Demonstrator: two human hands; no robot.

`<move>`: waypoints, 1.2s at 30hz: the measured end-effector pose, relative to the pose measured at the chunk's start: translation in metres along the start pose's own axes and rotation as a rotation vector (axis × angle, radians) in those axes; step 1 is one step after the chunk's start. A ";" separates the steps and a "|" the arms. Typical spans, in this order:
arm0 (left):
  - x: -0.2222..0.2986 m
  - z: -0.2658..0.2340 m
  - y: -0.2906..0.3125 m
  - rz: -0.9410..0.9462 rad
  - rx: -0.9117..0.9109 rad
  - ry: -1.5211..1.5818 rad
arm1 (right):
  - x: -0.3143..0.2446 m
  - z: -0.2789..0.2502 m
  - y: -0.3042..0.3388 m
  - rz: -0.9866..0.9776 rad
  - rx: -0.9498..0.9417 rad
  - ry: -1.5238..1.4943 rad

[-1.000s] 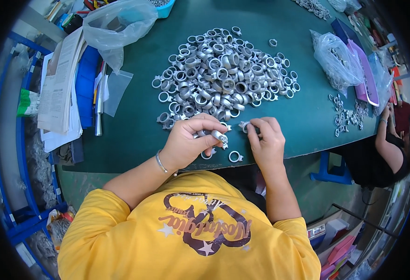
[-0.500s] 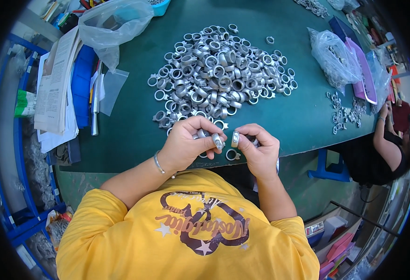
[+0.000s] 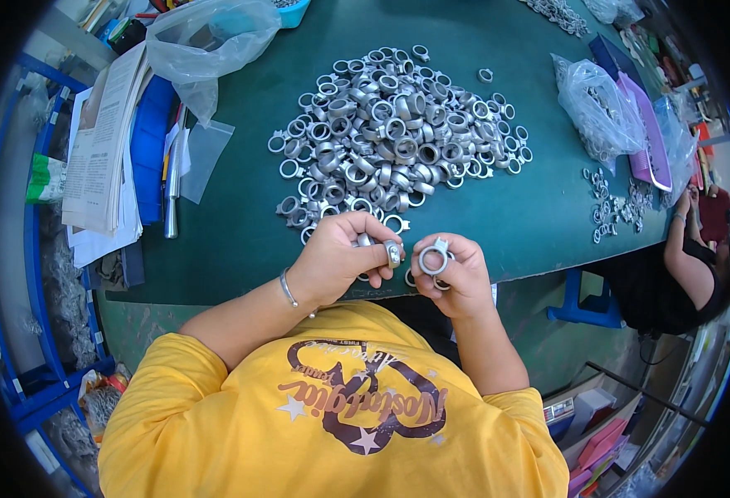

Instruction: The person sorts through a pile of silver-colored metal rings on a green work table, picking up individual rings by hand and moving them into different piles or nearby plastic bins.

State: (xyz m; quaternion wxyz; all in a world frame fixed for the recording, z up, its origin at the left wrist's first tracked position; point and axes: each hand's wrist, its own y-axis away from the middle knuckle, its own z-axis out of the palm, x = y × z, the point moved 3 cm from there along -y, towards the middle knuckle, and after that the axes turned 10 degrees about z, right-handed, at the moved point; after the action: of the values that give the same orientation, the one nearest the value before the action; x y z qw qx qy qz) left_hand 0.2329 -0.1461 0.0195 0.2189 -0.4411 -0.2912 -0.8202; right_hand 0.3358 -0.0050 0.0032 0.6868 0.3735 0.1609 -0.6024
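Note:
Between the thumb and fingers of my left hand (image 3: 344,256) is a silver metal ring clamp (image 3: 392,253), held edge-on; more metal shows within the curled fingers. My right hand (image 3: 458,278) pinches another ring clamp (image 3: 434,259), its round opening facing up and its small lug pointing away from me. A further ring partly shows under the right fingers. Both hands are close together over the near table edge, just in front of a large heap of similar ring clamps (image 3: 398,133). One loose ring clamp (image 3: 396,224) lies just beyond the hands.
The green table (image 3: 240,224) carries a clear plastic bag (image 3: 207,37), papers (image 3: 103,158) and a blue bin (image 3: 151,141) on the left. At right are a bag of parts (image 3: 597,112), a pink tray (image 3: 647,141) and small scattered rings (image 3: 610,207). Another person (image 3: 689,274) sits beyond a blue stool (image 3: 585,303).
My right hand has turned its ring clamp from edge-on to face-up. The ring in my left hand has rotated slightly, and the hand has shifted little.

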 end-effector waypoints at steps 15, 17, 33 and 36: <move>0.003 -0.002 -0.001 -0.050 -0.006 0.093 | -0.022 0.025 0.017 -0.279 0.295 1.412; 0.003 -0.003 0.000 -0.044 -0.006 0.113 | -0.019 0.021 0.025 -0.130 0.358 1.612; 0.016 0.018 -0.004 0.752 -0.395 -1.418 | -0.016 -0.002 0.021 -0.414 0.363 1.050; 0.016 0.025 -0.005 0.738 -0.457 -1.595 | -0.016 -0.001 0.024 -0.425 0.356 0.922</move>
State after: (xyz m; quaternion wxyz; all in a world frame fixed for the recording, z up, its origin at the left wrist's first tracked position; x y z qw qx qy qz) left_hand 0.2363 -0.1275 0.0426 0.1084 -0.9760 -0.0268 -0.1871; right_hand 0.3553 0.0068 0.0205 0.3340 0.6691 0.4132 -0.5197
